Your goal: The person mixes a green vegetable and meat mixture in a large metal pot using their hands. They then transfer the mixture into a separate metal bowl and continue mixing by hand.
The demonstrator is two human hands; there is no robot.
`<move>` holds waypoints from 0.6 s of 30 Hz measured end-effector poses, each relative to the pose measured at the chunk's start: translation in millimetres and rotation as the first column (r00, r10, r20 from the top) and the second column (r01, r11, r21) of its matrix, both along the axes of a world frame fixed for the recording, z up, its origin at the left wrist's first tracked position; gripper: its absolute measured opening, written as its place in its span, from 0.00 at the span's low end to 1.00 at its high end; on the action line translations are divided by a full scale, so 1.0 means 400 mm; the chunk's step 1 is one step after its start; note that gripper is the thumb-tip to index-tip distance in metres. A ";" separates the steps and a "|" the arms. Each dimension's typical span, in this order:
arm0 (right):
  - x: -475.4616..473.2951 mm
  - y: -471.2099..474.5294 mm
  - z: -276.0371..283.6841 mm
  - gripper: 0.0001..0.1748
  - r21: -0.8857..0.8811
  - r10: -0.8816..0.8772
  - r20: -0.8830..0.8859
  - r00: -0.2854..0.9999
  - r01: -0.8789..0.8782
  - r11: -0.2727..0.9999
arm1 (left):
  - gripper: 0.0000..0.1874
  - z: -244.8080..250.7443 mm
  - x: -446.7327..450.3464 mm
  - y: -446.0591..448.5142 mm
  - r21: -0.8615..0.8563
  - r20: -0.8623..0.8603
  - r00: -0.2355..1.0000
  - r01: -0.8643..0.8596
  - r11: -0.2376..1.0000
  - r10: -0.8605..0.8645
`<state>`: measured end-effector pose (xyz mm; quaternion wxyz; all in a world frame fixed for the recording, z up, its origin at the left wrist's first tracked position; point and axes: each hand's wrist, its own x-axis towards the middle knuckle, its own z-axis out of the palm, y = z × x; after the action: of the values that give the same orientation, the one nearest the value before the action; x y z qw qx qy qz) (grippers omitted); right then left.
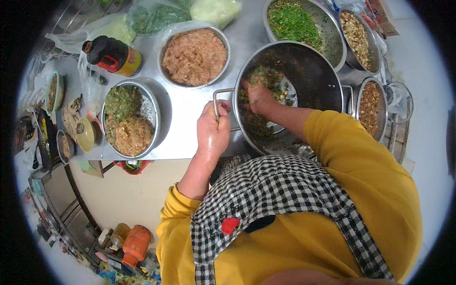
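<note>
My left hand (215, 130) grips the metal loop handle on the left side of a large deep steel pot (317, 82). My right hand (259, 98) reaches down inside that pot, its fingers in a chopped green and brown filling (265, 76); the fingertips are hidden in the mix, so their hold cannot be told. Left of the pot stands a bowl of minced meat (194, 57) with plastic film at its rim. Farther left, a steel bowl (156, 123) holds a green mixture beside a brown one. Chopped greens (294, 25) lie in a wide steel bowl behind the pot.
A dark sauce jug with a red handle (112, 57) stands at the back left, near plastic bags of vegetables (158, 16). Steel bowls of chopped brown filling (368, 107) stand right of the pot. A small yellow bowl (85, 134) sits near the table's left front edge.
</note>
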<state>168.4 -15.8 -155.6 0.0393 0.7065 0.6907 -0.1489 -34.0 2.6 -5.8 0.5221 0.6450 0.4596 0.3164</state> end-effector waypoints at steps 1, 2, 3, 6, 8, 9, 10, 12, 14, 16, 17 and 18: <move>0.009 -0.001 -0.069 0.32 -0.077 -0.056 -0.129 0.990 0.046 0.996 | 0.03 0.002 -0.004 0.005 -0.014 -0.006 1.000 -0.004 1.000 0.004; 0.024 0.003 -0.131 0.25 -0.131 -0.100 -0.263 0.960 0.067 0.989 | 0.03 0.003 -0.007 0.010 -0.042 -0.021 1.000 -0.020 0.999 0.019; 0.030 -0.008 -0.183 0.18 -0.120 -0.155 -0.412 0.898 0.115 0.986 | 0.03 0.003 -0.010 0.011 -0.053 -0.038 0.999 -0.005 0.999 0.003; 0.016 0.025 -0.265 0.09 -0.241 -0.281 -0.960 0.001 0.510 0.826 | 0.02 0.001 -0.012 0.016 -0.071 -0.044 0.999 0.001 0.998 -0.005; 0.008 0.034 -0.238 0.12 -0.058 -0.106 -0.772 0.627 0.096 0.994 | 0.03 0.000 -0.011 0.016 -0.042 0.007 1.000 0.000 0.999 0.001; 0.015 0.037 -0.205 0.14 -0.217 0.151 -0.352 0.924 -0.237 0.947 | 0.03 0.000 -0.011 0.014 -0.033 -0.019 1.000 0.015 0.999 -0.016; 0.031 0.039 -0.163 0.18 -0.501 0.505 0.097 0.858 -0.397 0.769 | 0.04 0.001 -0.011 0.013 -0.011 -0.028 0.999 0.028 1.000 -0.028; 0.094 0.012 -0.067 0.24 -0.116 0.403 -0.154 0.902 -0.422 0.899 | 0.05 0.001 -0.010 0.011 -0.001 -0.022 0.998 0.057 0.998 -0.057; 0.198 -0.007 0.004 0.37 -0.145 0.196 -0.420 0.886 -0.279 0.949 | 0.05 0.000 -0.011 0.010 0.025 -0.068 0.997 0.048 0.999 -0.046; 0.278 0.030 0.013 0.33 -0.381 -0.287 -0.421 0.860 0.119 0.917 | 0.05 -0.002 -0.015 0.008 0.028 -0.049 0.999 0.025 0.999 -0.024; 0.290 0.058 -0.004 0.30 -0.393 -0.494 -0.420 0.761 0.337 0.855 | 0.04 -0.002 -0.017 0.007 0.048 -0.074 0.995 0.065 0.997 -0.061; 0.298 0.091 -0.021 0.27 -0.446 -0.595 -0.516 0.615 0.400 0.801 | 0.04 -0.003 -0.018 0.007 0.057 -0.107 0.992 0.080 0.995 -0.073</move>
<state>287.6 20.6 -163.8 -0.1374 0.7647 0.4061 -0.4812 -41.1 5.5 -7.0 0.4888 0.6936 0.4515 0.2758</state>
